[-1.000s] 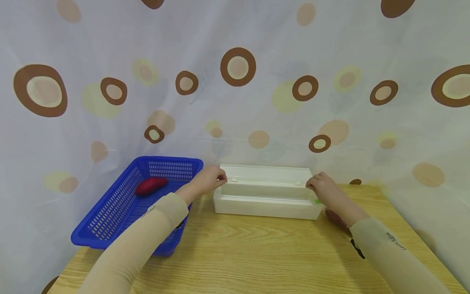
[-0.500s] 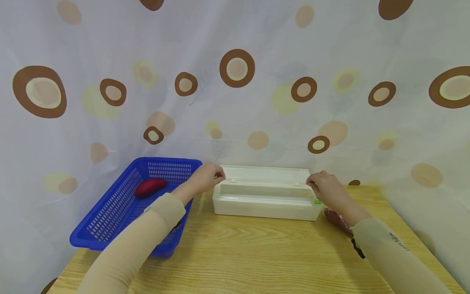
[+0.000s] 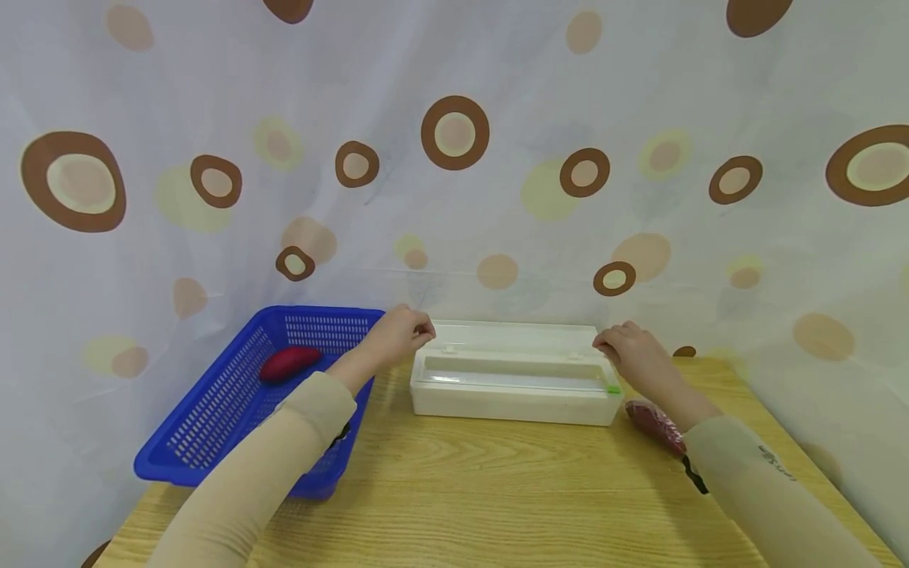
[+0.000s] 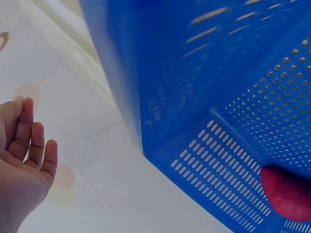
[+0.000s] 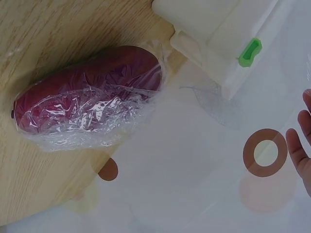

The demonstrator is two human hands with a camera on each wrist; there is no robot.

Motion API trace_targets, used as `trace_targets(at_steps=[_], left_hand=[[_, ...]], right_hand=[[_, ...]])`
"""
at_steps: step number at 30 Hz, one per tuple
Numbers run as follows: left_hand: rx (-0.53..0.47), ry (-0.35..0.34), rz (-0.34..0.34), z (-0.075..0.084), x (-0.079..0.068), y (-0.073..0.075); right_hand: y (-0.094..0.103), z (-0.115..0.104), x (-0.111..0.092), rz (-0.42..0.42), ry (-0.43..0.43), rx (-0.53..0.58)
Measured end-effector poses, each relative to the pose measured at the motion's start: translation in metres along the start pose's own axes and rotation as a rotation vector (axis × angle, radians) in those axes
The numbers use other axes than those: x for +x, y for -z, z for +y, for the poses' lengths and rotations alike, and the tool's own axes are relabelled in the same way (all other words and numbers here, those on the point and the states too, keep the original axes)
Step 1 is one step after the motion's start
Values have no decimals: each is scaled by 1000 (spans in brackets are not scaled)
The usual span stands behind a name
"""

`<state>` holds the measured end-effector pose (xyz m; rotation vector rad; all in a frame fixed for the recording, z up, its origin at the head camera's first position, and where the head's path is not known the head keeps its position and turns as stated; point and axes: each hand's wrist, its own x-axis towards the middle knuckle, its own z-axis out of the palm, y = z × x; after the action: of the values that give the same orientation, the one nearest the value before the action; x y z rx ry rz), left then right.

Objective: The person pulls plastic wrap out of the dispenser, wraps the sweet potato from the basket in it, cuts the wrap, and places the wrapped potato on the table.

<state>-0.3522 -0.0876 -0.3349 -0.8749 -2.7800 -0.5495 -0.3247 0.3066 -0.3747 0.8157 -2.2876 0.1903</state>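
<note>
A white cling film dispenser stands at the middle back with its lid raised. My left hand is above its left end, thumb and forefinger pinched together on a corner of thin cling film; the film is almost invisible. At the other end my right hand pinches the opposite corner in the same way. Clear film shows beside the dispenser in the right wrist view, where only the right fingertips appear. Below the right forearm lies a dark red, elongated vegetable wrapped in film, like a sweet potato.
A blue perforated basket stands at the left, partly behind the left forearm. It holds an unwrapped red vegetable of similar shape. A patterned white curtain hangs right behind the wooden table. The dispenser carries a green cutter slide.
Both hands have risen slightly above the dispenser, still pinching the film. More of the wrapped vegetable shows beside the right forearm. The basket and dispenser have stayed in place.
</note>
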Motion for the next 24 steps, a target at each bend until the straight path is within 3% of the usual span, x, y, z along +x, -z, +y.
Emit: trace_targets(at_steps=[12,24], left_hand=[[-25,40,1,2,3,8],[11,20,58,4,6,15]], right_hand=[[9,4,6,12,35,25],[18,2,14,-15,-28,-10]])
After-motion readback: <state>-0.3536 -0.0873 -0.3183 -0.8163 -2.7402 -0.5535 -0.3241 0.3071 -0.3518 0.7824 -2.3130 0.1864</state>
